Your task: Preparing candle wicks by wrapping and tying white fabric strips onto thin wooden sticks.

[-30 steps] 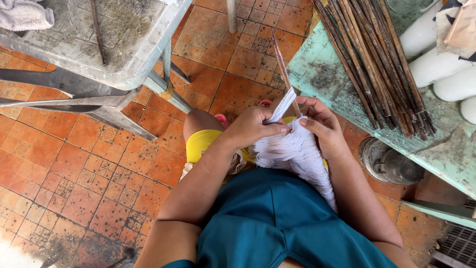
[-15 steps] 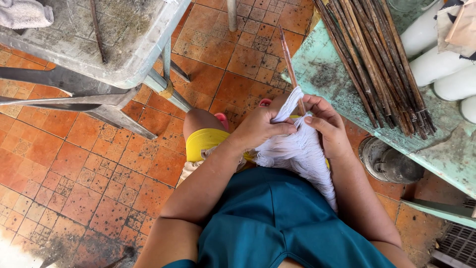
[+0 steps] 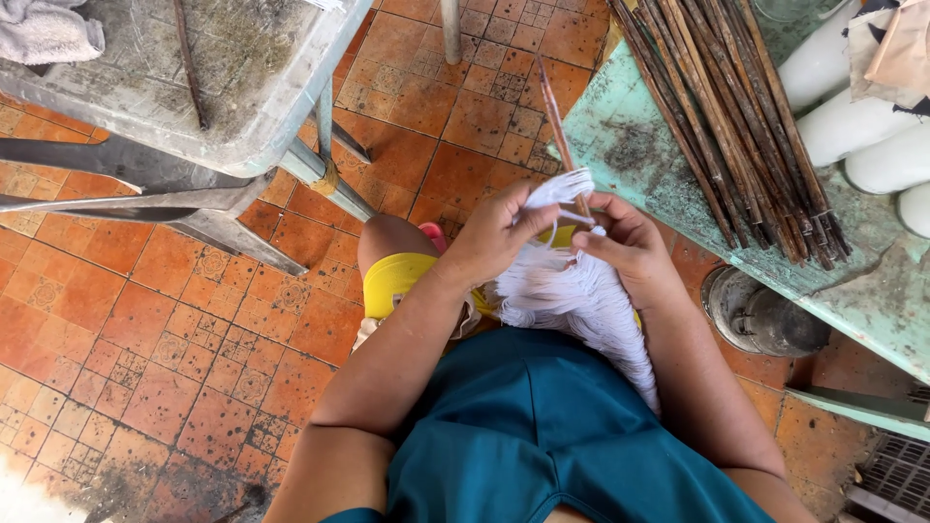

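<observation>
At the far left a crumpled grey cloth (image 3: 44,34) lies on the grey plastic surface (image 3: 145,107) near its left edge, and a thin dark stick (image 3: 189,63) lies across that same surface further right. Its metal legs (image 3: 325,169) slant down onto the orange tiled floor (image 3: 145,339).

My left hand (image 3: 499,237) is curled shut over my lap, thumb and fingertips pinching the top end of a bundle of white thread (image 3: 581,300). The bundle fans out from that pinch and drapes down over my yellow shorts (image 3: 397,281) and against my teal shirt (image 3: 542,436). A thin brown stick (image 3: 560,131) rises from between my two hands, tilted up and away from me, with the thread gathered around its lower end.

My right hand (image 3: 630,247) sits just beside the left, almost touching it, fingers bent and pressed together on the thread and the base of that stick.

Further right, the worn green surface (image 3: 639,145) carries a pile of long dark sticks (image 3: 727,107) lying side by side, running from its far edge toward its near edge. Beyond them, at the right edge, rest several white cylinders (image 3: 852,126), touching one another. Under the green surface's near edge a round metal can (image 3: 760,315) stands on the floor.
</observation>
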